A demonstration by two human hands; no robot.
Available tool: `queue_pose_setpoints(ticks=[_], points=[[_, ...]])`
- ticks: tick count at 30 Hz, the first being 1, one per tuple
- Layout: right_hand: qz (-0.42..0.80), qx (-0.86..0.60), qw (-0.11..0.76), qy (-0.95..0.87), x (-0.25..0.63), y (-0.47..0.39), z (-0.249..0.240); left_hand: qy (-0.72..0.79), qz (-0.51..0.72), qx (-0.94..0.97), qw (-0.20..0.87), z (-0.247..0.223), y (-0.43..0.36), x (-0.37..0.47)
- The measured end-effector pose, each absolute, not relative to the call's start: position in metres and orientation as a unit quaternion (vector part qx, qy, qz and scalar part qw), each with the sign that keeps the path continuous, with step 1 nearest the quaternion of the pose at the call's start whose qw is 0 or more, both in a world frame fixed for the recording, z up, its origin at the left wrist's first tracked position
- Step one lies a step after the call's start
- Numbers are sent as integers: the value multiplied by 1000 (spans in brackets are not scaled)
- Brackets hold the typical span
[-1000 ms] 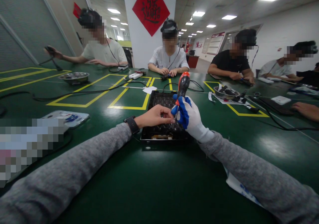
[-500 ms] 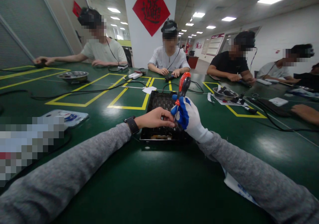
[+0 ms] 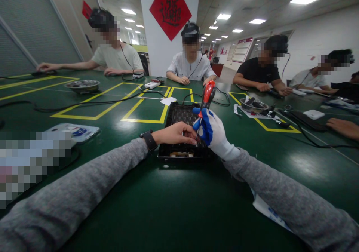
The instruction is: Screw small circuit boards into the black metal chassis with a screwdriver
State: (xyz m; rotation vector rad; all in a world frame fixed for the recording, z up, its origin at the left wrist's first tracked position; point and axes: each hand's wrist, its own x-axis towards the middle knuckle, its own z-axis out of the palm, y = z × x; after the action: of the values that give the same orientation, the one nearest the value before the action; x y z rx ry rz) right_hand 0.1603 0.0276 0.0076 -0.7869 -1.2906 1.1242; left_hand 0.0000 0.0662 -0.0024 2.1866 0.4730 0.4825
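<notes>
Red-and-black plastic-handled screwdriver (image 3: 205,101) (likely light, rigid; handle (image 3: 209,91) best held): gripped by gloved right hand (image 3: 215,132). Bare left hand (image 3: 176,133): fingers curled, grip undeterminable.

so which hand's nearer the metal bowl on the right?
Right. The gloved right hand, gripping the screwdriver, is left of the metal bowl and closer to the camera; the bare left hand is farther left, over the black case.
</notes>
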Motion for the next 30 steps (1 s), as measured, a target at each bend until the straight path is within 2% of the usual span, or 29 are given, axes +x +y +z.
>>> queue_pose_setpoints(ticks=[21, 26, 30], points=[[517, -338, 575, -537, 160, 32, 5, 161, 177, 863, 445, -1, 65, 1], [518, -316, 588, -535, 159, 34, 2, 189, 186, 873, 409, -2, 66, 0], [513, -325, 584, -539, 160, 34, 2, 159, 175, 876, 420, -1, 66, 0]])
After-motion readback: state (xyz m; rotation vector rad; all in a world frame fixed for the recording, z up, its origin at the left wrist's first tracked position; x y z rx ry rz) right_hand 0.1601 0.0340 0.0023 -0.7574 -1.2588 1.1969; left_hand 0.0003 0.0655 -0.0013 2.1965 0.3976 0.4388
